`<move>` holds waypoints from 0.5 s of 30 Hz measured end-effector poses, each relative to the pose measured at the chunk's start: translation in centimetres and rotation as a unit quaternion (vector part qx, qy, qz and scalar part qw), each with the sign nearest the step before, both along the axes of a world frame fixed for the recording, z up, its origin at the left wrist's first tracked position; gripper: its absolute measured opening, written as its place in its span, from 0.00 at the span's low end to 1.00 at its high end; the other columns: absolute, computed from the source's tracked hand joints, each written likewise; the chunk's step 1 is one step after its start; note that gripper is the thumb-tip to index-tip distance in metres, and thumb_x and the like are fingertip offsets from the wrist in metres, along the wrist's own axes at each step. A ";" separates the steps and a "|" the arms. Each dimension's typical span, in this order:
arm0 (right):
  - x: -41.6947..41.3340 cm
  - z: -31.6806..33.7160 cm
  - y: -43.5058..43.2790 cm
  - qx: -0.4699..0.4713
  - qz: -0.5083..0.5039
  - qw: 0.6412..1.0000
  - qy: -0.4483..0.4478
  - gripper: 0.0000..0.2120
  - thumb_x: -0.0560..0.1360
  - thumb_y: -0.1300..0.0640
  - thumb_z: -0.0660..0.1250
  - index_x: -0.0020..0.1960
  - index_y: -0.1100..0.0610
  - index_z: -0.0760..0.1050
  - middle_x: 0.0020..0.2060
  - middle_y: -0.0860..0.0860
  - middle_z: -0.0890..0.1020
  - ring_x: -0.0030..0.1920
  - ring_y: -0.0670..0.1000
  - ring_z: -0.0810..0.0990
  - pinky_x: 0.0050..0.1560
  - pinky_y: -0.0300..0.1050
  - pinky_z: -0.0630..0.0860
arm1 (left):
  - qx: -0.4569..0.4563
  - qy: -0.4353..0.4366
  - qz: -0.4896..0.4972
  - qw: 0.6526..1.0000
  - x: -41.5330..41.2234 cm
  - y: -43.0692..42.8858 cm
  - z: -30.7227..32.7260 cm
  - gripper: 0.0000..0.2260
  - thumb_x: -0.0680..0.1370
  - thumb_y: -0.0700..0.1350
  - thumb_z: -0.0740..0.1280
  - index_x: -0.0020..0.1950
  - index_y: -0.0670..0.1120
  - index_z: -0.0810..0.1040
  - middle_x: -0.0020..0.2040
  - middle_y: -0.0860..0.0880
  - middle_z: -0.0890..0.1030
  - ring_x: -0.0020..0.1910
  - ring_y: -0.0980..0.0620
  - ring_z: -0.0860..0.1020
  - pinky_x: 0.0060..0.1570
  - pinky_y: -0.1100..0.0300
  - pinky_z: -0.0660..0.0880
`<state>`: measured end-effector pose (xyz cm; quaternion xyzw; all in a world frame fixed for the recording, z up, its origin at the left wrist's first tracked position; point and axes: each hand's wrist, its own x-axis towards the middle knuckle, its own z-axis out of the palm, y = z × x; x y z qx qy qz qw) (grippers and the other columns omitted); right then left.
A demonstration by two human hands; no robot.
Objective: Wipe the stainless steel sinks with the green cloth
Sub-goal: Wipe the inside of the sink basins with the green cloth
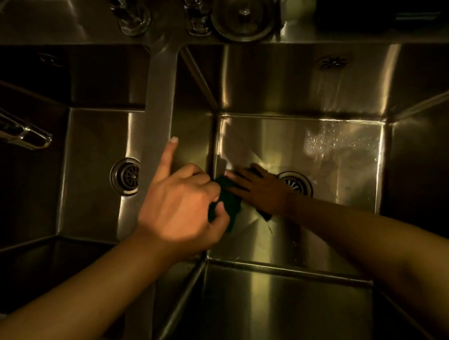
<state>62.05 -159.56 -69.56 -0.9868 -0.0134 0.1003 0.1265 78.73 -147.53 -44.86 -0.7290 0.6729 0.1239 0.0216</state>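
While your right hand (pixel 261 191) lies flat with fingers spread on the green cloth (pixel 226 204), it presses the cloth down on the floor of the right sink (pixel 322 148), close to the left wall. Your left hand (pixel 178 201) is up higher, over the strip between the two bowls. It pinches the near edge of the cloth with thumb and curled fingers, and one finger points away. Just beside your right hand sits the round drain (pixel 296 183). The left sink (pixel 93 156) has its own drain (pixel 126 176). A shiny tap (pixel 13 125) hangs over the left sink.
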 end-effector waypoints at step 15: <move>-14.5 1.2 -7.8 0.005 -0.446 0.895 0.017 0.30 0.78 0.58 0.70 0.78 0.60 0.66 0.77 0.68 0.62 0.76 0.71 0.61 0.72 0.67 0.64 | 0.020 -0.020 -0.004 1.000 -0.2 -0.1 0.3 0.16 0.75 0.58 0.63 0.47 0.51 0.85 0.45 0.52 0.85 0.51 0.50 0.81 0.80 0.38 0.47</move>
